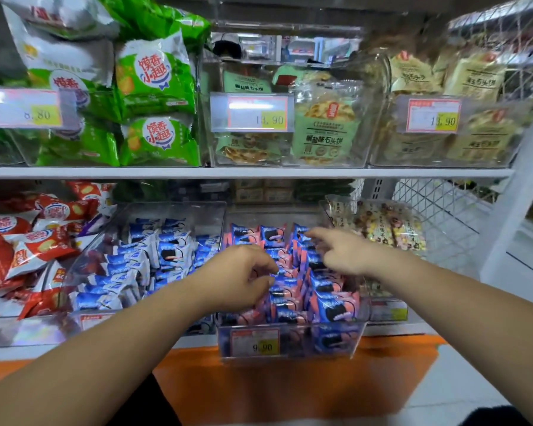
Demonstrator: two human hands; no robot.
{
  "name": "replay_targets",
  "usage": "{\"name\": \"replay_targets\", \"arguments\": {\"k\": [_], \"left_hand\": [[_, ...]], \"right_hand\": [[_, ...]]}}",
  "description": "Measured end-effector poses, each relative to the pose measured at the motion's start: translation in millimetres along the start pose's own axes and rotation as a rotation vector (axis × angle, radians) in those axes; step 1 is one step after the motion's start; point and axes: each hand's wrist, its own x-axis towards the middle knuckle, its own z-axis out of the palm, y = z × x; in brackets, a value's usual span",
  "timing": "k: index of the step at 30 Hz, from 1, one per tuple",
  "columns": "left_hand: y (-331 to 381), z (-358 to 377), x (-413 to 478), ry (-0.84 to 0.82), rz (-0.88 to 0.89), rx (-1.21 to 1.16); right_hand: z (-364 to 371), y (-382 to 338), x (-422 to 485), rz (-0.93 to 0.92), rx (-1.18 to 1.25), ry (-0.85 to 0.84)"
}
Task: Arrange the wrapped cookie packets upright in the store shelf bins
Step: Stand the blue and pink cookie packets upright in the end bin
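Observation:
A clear plastic bin [293, 342] on the lower shelf holds several pink-and-blue wrapped cookie packets [333, 309], most standing upright in rows. My left hand [243, 276] is over the bin's left side, fingers curled down among the packets, pinching one blue-and-pink packet [279, 282]. My right hand [342, 249] reaches over the back rows with its index finger stretched out, the tip touching a packet [300, 233] at the rear. The packets under both hands are partly hidden.
Left of it, another clear bin [179, 210] holds blue-and-white cookie packets lying loosely. Red snack bags [22, 250] pile at far left, a bin of mixed sweets [388, 229] at right. The upper shelf edge [246, 172] carries bins of green and beige packets. A wire mesh panel [437, 216] closes the right end.

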Motion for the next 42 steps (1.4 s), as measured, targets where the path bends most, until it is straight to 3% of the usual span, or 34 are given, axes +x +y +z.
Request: {"name": "replay_targets", "arguments": {"k": [4,7,10,15,22,32,36,42], "left_hand": [[17.4,8.5,-22.6,0.009,0.102,0.046],[29.0,18.0,-36.1,-0.001,0.190,0.194],[33.2,31.7,-40.6,0.080,0.208,0.272],[47.5,50.3,-45.1,0.104,0.100,0.294],[49.2,51.7,-41.6,0.191,0.012,0.248],[47.5,20.7,-13.1,0.275,0.068,0.256],[46.5,21.4,-11.8,0.267,0.105,0.275],[45.5,25.2,-14.3,0.305,0.136,0.267]], "right_hand": [[8.1,-7.6,-44.2,-0.181,-0.047,0.238],[29.0,-12.3,-89.3,-0.239,0.017,0.246],[60.5,-8.3,-116.0,-0.213,-0.154,0.182],[85.4,-12.1,-120.1,-0.309,-0.521,0.400],[91.5,-27.3,-109.4,-0.338,-0.526,0.579],[56.1,-23.7,-86.1,-0.259,-0.318,0.608],[55.3,-24.1,-86.7,-0.272,-0.422,0.580],[63.6,-20.8,-84.8,-0.309,-0.522,0.708]]}}
